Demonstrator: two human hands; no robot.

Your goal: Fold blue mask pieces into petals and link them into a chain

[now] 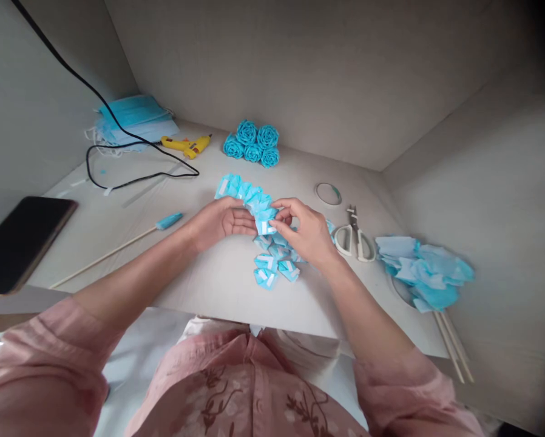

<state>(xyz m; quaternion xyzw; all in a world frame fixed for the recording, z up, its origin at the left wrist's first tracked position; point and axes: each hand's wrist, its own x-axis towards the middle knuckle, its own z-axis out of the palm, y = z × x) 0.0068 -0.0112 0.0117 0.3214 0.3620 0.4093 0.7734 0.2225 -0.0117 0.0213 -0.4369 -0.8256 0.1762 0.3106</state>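
A row of folded light-blue fabric pieces (253,197) with white strips on them spans the space between my hands. My left hand (224,223) is turned palm up, its thumb and fingertips against the underside of the row, partly hidden by it. My right hand (306,230) pinches the near end piece between thumb and fingers. More loose folded blue pieces (266,278) lie on the table just below, some covered by my right hand. White-handled scissors (355,240) rest to the right of that hand.
Rolled blue crepe paper (252,145) is stacked at the back. A yellow glue gun (186,145) with a black cord lies near blue face masks (138,118). At left are a blue-tipped stick (118,247) and phone (24,243); at right, a tape ring (328,193), blue scraps (422,267) and sticks (452,346).
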